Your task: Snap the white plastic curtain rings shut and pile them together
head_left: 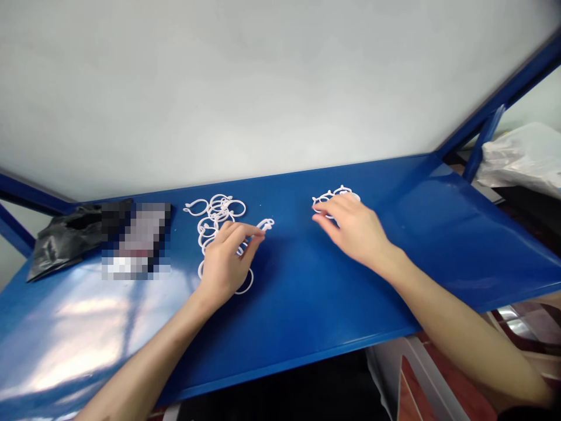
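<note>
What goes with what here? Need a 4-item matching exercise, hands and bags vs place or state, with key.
Column 1
1. Left hand
2. Right hand
3. Black bag
4. Translucent bag

Column 2
A. Over the smaller group of white rings
B. Past the blue post, at the picture's right edge
C. Pinching a white piece
D. On the left part of the blue table

Pairs: 1-C, 2-A, 3-D, 4-B

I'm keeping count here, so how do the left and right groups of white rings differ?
The left group shows more rings than the right group. The left group sprawls toward the front; the right group shows only near the back. The left hand partly covers the left group, the right hand the right group. Both lie on the blue surface.
</note>
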Motion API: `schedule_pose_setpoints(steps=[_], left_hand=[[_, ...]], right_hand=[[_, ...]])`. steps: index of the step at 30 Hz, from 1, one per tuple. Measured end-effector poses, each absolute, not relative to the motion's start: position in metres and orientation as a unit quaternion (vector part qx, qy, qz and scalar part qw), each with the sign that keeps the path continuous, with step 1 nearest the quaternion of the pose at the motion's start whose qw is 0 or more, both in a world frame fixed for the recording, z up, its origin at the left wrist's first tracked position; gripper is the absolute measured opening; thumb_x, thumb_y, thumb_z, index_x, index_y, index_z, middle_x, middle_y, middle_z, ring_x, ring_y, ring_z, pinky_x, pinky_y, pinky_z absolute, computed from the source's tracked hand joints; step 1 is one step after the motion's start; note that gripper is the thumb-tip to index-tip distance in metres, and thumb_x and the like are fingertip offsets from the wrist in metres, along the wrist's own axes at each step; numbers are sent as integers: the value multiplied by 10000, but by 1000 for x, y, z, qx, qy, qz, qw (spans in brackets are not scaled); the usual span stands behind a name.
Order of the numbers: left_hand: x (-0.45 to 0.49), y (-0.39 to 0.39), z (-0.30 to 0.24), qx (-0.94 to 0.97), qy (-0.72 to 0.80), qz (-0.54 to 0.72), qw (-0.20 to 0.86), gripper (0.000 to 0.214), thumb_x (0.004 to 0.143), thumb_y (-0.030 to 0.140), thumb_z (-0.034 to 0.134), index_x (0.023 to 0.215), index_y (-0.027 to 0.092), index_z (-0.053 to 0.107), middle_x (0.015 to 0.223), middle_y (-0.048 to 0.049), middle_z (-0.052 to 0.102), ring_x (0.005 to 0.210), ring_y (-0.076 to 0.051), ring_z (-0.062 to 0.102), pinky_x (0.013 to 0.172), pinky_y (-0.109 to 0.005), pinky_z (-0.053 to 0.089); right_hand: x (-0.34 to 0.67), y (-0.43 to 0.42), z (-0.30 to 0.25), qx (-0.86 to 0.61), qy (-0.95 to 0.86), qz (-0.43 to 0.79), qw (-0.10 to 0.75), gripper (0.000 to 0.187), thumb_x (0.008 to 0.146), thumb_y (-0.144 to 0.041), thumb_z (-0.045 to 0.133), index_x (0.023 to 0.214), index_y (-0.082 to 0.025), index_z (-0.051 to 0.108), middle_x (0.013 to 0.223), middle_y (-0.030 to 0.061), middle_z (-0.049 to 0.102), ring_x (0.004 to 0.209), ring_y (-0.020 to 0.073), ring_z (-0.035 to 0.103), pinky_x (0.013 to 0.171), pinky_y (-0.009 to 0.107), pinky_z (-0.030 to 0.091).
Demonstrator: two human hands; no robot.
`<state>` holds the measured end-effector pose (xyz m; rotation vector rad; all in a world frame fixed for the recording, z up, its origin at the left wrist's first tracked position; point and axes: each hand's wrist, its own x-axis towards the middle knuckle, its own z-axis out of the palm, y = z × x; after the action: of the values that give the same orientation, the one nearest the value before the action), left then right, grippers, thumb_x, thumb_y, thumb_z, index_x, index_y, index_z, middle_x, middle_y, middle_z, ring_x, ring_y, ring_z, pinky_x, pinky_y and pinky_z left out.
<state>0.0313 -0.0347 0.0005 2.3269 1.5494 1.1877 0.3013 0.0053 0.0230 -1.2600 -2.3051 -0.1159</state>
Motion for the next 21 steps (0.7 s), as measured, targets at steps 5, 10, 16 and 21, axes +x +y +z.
schedule_pose_setpoints(steps=[5,10,16,21], left_hand=[[42,-44,2,677,505,432,316,155,912,317,673,1016,205,646,963,-27,725,796,-146,711,715,-263,580],[46,-45,4,615,488,421,454,232,916,372,661,1080,209,641,955,-27,724,780,-149,735,747,-284,621],[50,-47,-1,632,517,410,407,200,930,375,633,998,197,692,910,-29,755,725,-156,747,687,-259,608],[54,-55,-4,703,518,414,257,113,954,218,600,942,210,712,863,1,777,718,-127,734,670,-211,573]], right_hand=[[271,-14,6,-353,-869,149,312,310,1009,-363,578,1255,-177,608,1123,78,721,982,198,683,847,354,584],[265,-16,0,-352,-832,236,358,116,1012,-251,561,1085,-188,626,1059,55,721,836,145,689,758,295,577],[261,-21,-2,-308,-848,222,371,146,1013,-188,550,1130,-194,638,1033,49,748,911,160,696,811,310,580],[257,-28,-3,-266,-866,204,371,152,1014,-160,536,1100,-151,661,941,64,738,846,168,655,784,318,578]])
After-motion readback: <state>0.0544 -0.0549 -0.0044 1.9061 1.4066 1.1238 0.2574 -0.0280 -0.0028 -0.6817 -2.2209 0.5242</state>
